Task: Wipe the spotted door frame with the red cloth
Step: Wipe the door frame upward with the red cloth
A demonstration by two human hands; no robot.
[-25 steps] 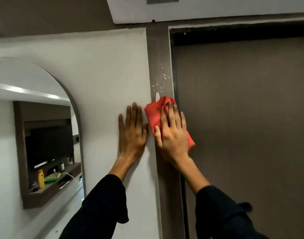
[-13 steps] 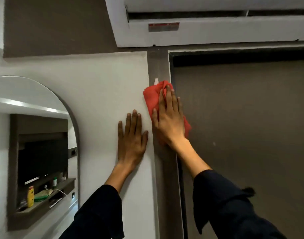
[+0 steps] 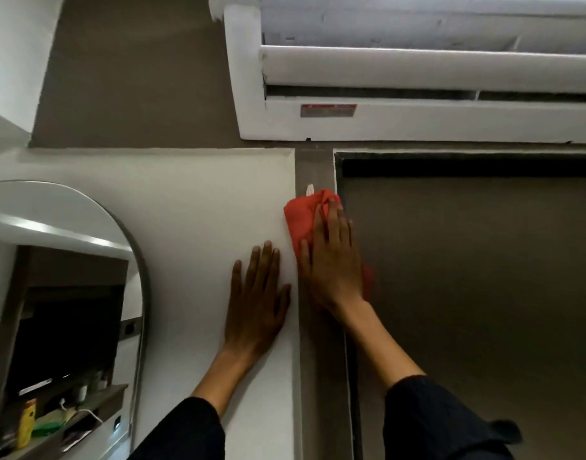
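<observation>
A grey-brown door frame (image 3: 319, 366) runs upright between the white wall and the dark door. My right hand (image 3: 331, 263) presses the red cloth (image 3: 303, 215) flat against the frame near its top corner. The cloth bunches above and left of my fingers, with a small white tag at its upper edge. No spots show on the bare frame above the cloth. My left hand (image 3: 256, 302) lies flat on the white wall just left of the frame, fingers spread and holding nothing.
A white air conditioner (image 3: 417, 121) hangs just above the door. The closed dark door (image 3: 477, 293) fills the right side. An arched mirror (image 3: 69, 310) on the left wall reflects a shelf with bottles.
My right hand has slid the red cloth up the frame over the white spots, which are no longer visible. The view has tilted upward, showing more of the air conditioner. My left hand stayed on the wall.
</observation>
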